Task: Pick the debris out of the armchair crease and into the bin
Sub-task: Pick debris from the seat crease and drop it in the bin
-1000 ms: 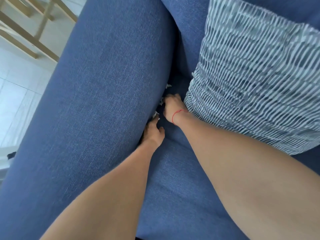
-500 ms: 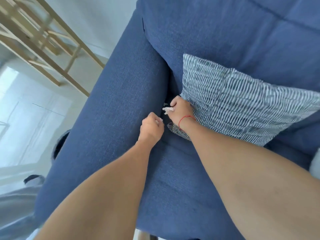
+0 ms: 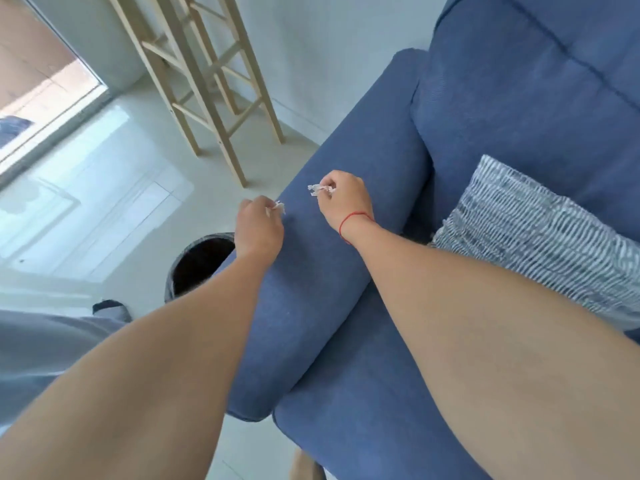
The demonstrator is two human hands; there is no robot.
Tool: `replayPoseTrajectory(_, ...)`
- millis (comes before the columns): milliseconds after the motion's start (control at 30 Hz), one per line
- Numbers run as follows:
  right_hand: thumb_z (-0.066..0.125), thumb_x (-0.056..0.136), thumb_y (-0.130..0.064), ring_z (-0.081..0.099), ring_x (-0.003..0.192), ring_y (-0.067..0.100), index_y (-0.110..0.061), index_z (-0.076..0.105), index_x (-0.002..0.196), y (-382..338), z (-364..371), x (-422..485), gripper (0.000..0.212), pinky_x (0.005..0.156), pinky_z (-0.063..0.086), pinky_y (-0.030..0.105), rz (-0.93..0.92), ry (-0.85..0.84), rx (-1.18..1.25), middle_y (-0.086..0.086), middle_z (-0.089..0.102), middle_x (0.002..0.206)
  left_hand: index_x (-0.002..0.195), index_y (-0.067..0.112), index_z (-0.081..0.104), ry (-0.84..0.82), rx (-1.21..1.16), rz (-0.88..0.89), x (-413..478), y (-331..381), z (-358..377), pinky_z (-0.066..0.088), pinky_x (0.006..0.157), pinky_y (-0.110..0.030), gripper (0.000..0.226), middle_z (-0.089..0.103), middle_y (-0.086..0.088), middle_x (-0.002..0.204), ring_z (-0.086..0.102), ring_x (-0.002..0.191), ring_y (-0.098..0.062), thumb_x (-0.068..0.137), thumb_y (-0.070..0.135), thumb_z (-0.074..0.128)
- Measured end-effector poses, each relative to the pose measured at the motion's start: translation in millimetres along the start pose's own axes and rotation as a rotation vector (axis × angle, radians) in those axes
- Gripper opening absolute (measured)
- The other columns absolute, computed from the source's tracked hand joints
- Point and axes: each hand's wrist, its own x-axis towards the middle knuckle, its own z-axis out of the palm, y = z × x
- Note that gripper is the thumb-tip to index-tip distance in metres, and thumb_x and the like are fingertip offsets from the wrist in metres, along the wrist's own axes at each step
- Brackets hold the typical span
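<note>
1. So, head cam, the only view: both hands are up over the blue armchair's armrest (image 3: pixel 332 271), each one pinching a bit of white debris.
2. Left hand (image 3: pixel 258 226) is closed in a pinch, with a small white scrap (image 3: pixel 279 206) poking out from between its fingertips. It sits right at the outer edge of the armrest, above the floor side.
3. Right hand (image 3: pixel 343 199) is also pinched shut, on a slightly bigger crumpled white scrap (image 3: pixel 317 189) that sticks out to the left of its fingers. There's a thin red string (image 3: pixel 353 220) around that wrist. This hand is over the top of the armrest, a bit further out than the left one.
4. Bin (image 3: pixel 194 261) is on the floor just below and to the left of the left hand, dark inside, and its near side is hidden behind the left forearm. Neither scrap is over its opening as far as I can tell; both are off to its right.
5. Off to the right of the right forearm, a striped blue-and-white cushion (image 3: pixel 540 244) leans on the seat against the chair back.
6. Beyond both hands, a pale wooden frame (image 3: pixel 207 98) stands on the light tiled floor (image 3: pixel 138 202) by the wall.
</note>
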Motion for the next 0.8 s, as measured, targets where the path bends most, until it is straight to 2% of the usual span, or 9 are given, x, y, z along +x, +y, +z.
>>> replayPoseTrajectory(67,0.052,0.090,-0.016,0.063,0.095,0.028,-0.010,0.068,0.097,-28.4,38.0,-3.5,0.018,0.074,0.050,0.033,-0.052,-0.091,-0.007,0.007,0.069,0.106,0.105,0.006,0.064,0.044,-0.003,-0.150,6.1,-42.8,-26.3,0.042,0.088,-0.033,0.023,0.059,-0.013,0.118,0.057,0.106,-0.030,0.096,0.024,0.051)
replayPoseTrajectory(200,0.049,0.090,-0.014,0.063,0.102,0.029,-0.011,0.069,0.101,-73.4,109.4,-12.7,0.022,0.087,0.054,0.036,-0.117,-0.277,-0.076,0.009,0.069,0.110,0.084,0.015,0.058,0.092,-0.081,-0.381,7.9,-110.1,-63.1,0.043,0.084,-0.031,0.014,0.063,-0.006,0.098,0.060,0.101,-0.029,0.094,0.023,0.055)
replayPoseTrajectory(300,0.049,0.089,-0.011,0.063,0.101,0.027,-0.012,0.068,0.101,-94.0,152.0,-20.3,0.023,0.087,0.054,0.035,-0.144,-0.375,-0.131,0.008,0.069,0.109,0.108,0.013,0.062,0.121,-0.128,-0.451,16.1,-143.9,-79.6,0.044,0.087,-0.030,0.023,0.064,-0.006,0.111,0.059,0.101,-0.025,0.093,0.029,0.057)
replayPoseTrajectory(467,0.052,0.090,-0.013,0.063,0.100,0.027,-0.014,0.067,0.099,-107.6,203.6,-27.0,0.018,0.088,0.054,0.036,-0.146,-0.476,-0.202,0.007,0.068,0.108,0.102,0.013,0.063,0.126,-0.163,-0.515,32.4,-182.7,-99.1,0.043,0.077,-0.028,0.017,0.066,-0.005,0.109,0.056,0.086,-0.021,0.092,0.027,0.059)
replayPoseTrajectory(567,0.052,0.089,-0.014,0.058,0.110,0.030,-0.016,0.066,0.100,-111.2,222.5,-30.5,0.018,0.093,0.053,0.041,-0.125,-0.595,-0.294,0.008,0.066,0.113,0.120,0.009,0.061,0.052,-0.159,-0.543,35.2,-196.8,-105.2,0.046,0.083,-0.029,0.031,0.064,-0.009,0.121,0.060,0.103,-0.027,0.093,0.024,0.056)
replayPoseTrajectory(667,0.052,0.087,-0.009,0.052,0.122,0.031,-0.015,0.064,0.117,-112.5,223.2,-28.5,0.032,0.102,0.048,0.044,-0.109,-0.632,-0.327,0.011,0.061,0.126,0.135,0.012,0.054,0.000,-0.122,-0.554,34.7,-198.3,-107.6,0.048,0.099,-0.039,0.040,0.056,-0.010,0.136,0.055,0.121,-0.030,0.096,0.022,0.051)
replayPoseTrajectory(733,0.048,0.090,-0.006,0.054,0.124,0.029,-0.012,0.060,0.125,-110.1,213.2,-22.7,0.038,0.105,0.046,0.042,-0.098,-0.617,-0.292,0.011,0.059,0.132,0.122,0.015,0.062,-0.032,-0.095,-0.537,35.2,-192.7,-106.0,0.049,0.098,-0.040,0.030,0.061,-0.007,0.127,0.057,0.117,-0.030,0.096,0.024,0.050)
replayPoseTrajectory(767,0.046,0.090,-0.005,0.054,0.124,0.028,-0.011,0.059,0.127,-107.8,206.0,-18.9,0.040,0.106,0.045,0.040,-0.091,-0.604,-0.279,0.010,0.059,0.134,0.102,0.019,0.068,-0.050,-0.079,-0.518,35.9,-187.6,-104.1,0.049,0.093,-0.036,0.020,0.065,-0.007,0.111,0.059,0.106,-0.029,0.096,0.024,0.050)
replayPoseTrajectory(800,0.044,0.090,-0.004,0.055,0.124,0.027,-0.011,0.058,0.128,-105.0,197.2,-14.8,0.040,0.106,0.045,0.039,-0.085,-0.588,-0.276,0.010,0.058,0.134,0.079,0.023,0.063,-0.062,-0.062,-0.494,36.4,-179.2,-102.6,0.048,0.085,-0.033,0.021,0.063,-0.005,0.089,0.058,0.092,-0.028,0.095,0.024,0.050)
